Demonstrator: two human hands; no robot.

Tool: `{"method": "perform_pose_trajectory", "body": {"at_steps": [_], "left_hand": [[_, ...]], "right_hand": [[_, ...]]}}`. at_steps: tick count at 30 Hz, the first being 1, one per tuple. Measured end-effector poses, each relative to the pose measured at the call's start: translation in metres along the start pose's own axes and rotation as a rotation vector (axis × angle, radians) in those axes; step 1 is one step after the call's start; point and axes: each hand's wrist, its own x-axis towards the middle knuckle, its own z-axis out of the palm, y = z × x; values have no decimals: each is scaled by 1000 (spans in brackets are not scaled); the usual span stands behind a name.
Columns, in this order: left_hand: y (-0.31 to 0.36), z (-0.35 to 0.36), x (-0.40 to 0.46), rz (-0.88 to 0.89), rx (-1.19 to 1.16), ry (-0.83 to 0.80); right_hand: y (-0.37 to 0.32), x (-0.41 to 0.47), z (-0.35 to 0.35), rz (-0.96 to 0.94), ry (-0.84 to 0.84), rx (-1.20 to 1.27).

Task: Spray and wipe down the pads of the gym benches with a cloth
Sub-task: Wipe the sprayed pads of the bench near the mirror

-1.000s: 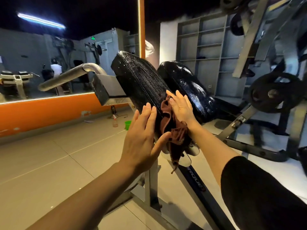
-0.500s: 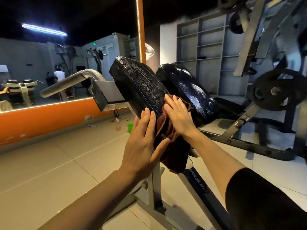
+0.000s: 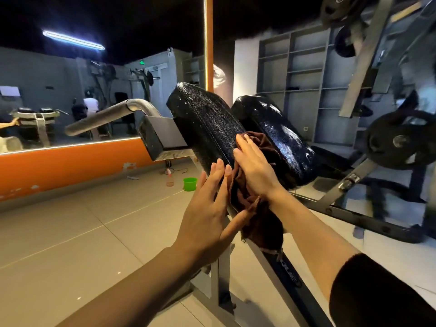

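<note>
Two wet black pads stand side by side on a grey bench frame: the left pad [image 3: 205, 121] and the right pad [image 3: 276, 135]. A brown cloth [image 3: 259, 218] is bunched in the gap between them and hangs down below. My right hand [image 3: 256, 167] presses flat on the cloth with straight fingers, reaching up between the pads. My left hand [image 3: 210, 213] is held open with fingers straight against the lower edge of the left pad, its thumb touching the cloth.
A grey handle bar [image 3: 106, 116] juts left from the bench. A green cup [image 3: 190, 184] and a small bottle [image 3: 169, 179] stand on the tiled floor by the orange wall [image 3: 70, 168]. Weight plates [image 3: 398, 140] on a rack stand at the right.
My right hand has slid the cloth upward between the two pads. My left hand has stayed at the left pad's lower edge. The camera has tilted slightly.
</note>
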Motion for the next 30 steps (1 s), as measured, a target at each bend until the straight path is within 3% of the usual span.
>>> {"method": "perform_pose_trajectory", "body": {"at_steps": [2,4,9,12,18,26,30], "left_hand": [[-5,-4,1,32,31,-12],[-12,-11,1,57,38,-23],[-48,-40,16,183,195,90],[-73,-54,42,143,306,183],[-107,-58,87,-117,394,160],[-112,-46,90,-74,315,363],[-114,-43,88,-58,281,377]], "right_hand": [[7,12,-9,-13,-13,-89],[17,17,-17,124,-21,-201],[7,15,-11,222,-95,-167],[-8,25,-4,171,-51,-69],[-33,68,11,-106,-82,62],[-20,123,10,79,-30,-43],[-45,126,18,-106,-40,60]]}}
